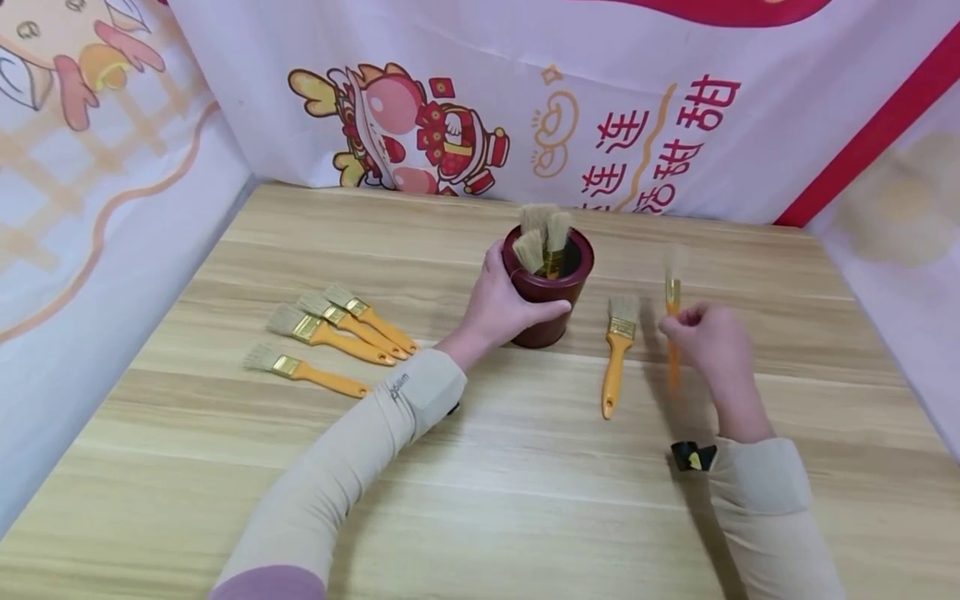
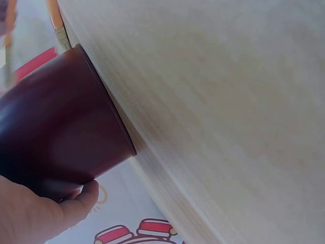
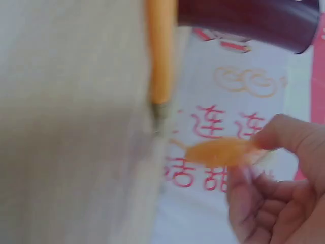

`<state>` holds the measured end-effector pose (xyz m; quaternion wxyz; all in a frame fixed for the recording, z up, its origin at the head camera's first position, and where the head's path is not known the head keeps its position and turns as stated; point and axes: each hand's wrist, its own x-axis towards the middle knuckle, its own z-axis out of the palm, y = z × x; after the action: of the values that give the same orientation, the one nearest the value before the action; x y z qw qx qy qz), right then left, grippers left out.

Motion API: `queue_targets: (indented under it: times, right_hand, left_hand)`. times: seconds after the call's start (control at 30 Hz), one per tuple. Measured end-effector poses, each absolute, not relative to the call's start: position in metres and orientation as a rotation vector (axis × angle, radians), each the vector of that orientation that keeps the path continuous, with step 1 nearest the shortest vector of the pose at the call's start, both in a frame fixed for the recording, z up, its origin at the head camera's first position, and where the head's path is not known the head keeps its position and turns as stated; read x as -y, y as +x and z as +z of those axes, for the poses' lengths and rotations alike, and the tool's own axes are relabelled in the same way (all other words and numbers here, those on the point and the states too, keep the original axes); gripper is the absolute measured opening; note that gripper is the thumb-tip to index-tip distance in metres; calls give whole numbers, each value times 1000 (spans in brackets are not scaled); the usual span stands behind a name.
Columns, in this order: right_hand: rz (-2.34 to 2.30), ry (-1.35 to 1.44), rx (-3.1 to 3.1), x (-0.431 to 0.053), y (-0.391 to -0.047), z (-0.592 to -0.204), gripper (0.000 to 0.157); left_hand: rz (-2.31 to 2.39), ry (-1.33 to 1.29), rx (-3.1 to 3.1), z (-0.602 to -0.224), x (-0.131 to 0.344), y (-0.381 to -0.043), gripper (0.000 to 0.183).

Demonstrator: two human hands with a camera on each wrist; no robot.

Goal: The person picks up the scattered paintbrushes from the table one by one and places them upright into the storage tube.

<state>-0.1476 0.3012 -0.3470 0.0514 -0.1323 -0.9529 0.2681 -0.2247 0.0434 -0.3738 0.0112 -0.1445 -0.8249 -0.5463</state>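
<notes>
While pinching a thin brush by its handle in the right hand, holding it upright, bristles up, to the right of the dark red tin. Gripping that tin in the left hand, near the far edge of the table. Between, one loose brush; toward the left edge, four more brushes. Seen only from the head: brush heads poking from the tin; plainer from the right wrist: thumb on the handle

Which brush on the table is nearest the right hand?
The lone brush between the pot and the right hand; the four other lying brushes are left of the pot.
</notes>
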Motion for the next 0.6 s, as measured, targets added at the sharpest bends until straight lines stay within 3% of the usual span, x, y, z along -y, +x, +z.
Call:
queue_targets:
  times: [0.3, 0.6]
  right_hand:
    - [1086, -354, 2466, -277, -155, -319, 27]
    - [1318, 44, 2053, -243, -161, -294, 15]
  left_hand:
    - [-1666, -446, 2606, -373, -44, -226, 116]
    - [-1673, -436, 2612, -371, -44, -226, 116]
